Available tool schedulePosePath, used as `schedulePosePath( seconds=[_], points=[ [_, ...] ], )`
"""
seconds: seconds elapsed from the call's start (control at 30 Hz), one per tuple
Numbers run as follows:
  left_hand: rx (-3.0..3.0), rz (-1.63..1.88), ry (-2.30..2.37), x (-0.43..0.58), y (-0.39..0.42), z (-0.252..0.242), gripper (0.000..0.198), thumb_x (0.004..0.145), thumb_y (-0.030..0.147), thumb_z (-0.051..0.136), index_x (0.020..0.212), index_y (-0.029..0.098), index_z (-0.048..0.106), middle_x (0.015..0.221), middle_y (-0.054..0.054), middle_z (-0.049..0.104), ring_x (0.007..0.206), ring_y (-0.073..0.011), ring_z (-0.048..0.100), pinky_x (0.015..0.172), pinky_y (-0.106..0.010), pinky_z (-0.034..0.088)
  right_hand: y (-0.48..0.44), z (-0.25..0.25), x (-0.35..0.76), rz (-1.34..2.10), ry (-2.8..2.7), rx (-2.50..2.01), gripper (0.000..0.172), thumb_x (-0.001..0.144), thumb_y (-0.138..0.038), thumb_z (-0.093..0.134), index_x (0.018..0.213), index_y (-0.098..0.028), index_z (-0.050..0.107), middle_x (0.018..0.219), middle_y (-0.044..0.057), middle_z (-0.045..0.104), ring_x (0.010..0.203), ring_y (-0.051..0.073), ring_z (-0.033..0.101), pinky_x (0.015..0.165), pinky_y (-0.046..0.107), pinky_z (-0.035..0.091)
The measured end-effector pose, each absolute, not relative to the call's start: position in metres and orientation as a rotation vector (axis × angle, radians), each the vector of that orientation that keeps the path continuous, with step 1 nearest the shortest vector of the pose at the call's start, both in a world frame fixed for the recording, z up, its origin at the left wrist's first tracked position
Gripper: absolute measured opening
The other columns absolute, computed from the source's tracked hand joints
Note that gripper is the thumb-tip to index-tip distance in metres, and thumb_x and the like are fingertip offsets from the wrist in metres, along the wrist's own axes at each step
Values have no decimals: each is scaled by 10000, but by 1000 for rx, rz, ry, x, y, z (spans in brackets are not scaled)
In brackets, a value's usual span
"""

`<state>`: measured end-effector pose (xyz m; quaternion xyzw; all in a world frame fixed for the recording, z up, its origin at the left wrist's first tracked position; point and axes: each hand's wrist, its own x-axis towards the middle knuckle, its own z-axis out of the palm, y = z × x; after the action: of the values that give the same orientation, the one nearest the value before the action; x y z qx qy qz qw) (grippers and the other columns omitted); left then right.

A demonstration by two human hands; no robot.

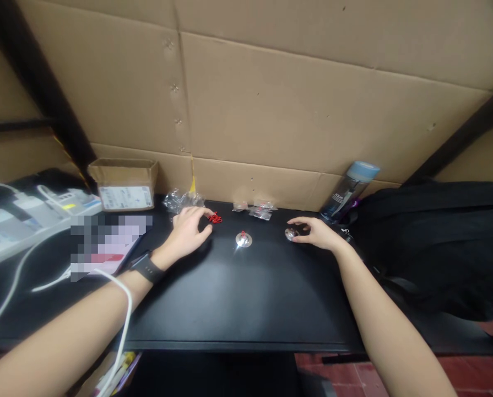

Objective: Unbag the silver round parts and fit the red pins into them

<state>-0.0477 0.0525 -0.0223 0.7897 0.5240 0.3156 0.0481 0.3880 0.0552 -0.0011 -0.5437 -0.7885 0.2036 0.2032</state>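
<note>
While both forearms reach across the black table (229, 298) in the head view, the left hand (187, 231) lies palm down, fingers loosely spread, fingertips touching a small red piece (215, 218), seemingly to steady it. The right hand (317, 231) curls over a small shiny disc (290, 234), thumb and forefinger closing about it; whether it is lifted cannot be told. Between the hands rests a second silver disc (243, 239) bearing a red knob, bright and reflective. Clear plastic bags (259, 209) lie just behind.
</note>
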Motion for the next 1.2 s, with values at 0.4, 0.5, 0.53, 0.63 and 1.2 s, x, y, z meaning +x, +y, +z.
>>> schedulePosePath(
  seconds=[0.4, 0.5, 0.53, 0.63, 1.2],
  points=[
    [2379, 972, 1575, -45, 50, -20, 271, 903, 350, 566, 1148, 263, 643, 1255, -68, 696, 1276, -338, 524, 1014, -506, 405, 58, -3, 389, 578, -2216, -1525, 414, 782, -450, 785, 1138, -240, 751, 1145, 62, 779, 1094, 282, 708, 928, 417, 532],
    [2384, 963, 1576, -45, 50, -20, 275, 906, 348, 567, 1157, 266, 643, 1258, -64, 694, 1282, -338, 518, 1016, -513, 399, 58, -5, 388, 580, -2215, -1528, 498, 739, -421, 829, 1200, -261, 730, 1220, 57, 764, 1171, 294, 692, 998, 439, 512],
    [2386, 961, 1575, -45, 50, -20, 274, 908, 348, 566, 1157, 265, 643, 1260, -63, 694, 1283, -338, 516, 1016, -515, 398, 58, -5, 388, 601, -2218, -1527, 501, 738, -417, 828, 1203, -259, 727, 1214, 59, 768, 1167, 294, 697, 1002, 442, 510],
    [2385, 963, 1574, -45, 50, -20, 270, 911, 352, 563, 1153, 262, 643, 1265, -66, 693, 1282, -339, 515, 1011, -510, 403, 58, -5, 387, 633, -2210, -1530, 484, 741, -420, 817, 1185, -247, 729, 1168, 65, 784, 1134, 295, 713, 981, 443, 517],
    [2386, 969, 1569, -46, 50, -21, 265, 921, 362, 561, 1157, 270, 640, 1264, -61, 695, 1282, -331, 519, 1018, -504, 397, 56, 0, 387, 648, -2273, -1490, 378, 774, -405, 773, 1111, -235, 751, 1091, 55, 792, 1053, 271, 722, 955, 411, 517]
  ],
)
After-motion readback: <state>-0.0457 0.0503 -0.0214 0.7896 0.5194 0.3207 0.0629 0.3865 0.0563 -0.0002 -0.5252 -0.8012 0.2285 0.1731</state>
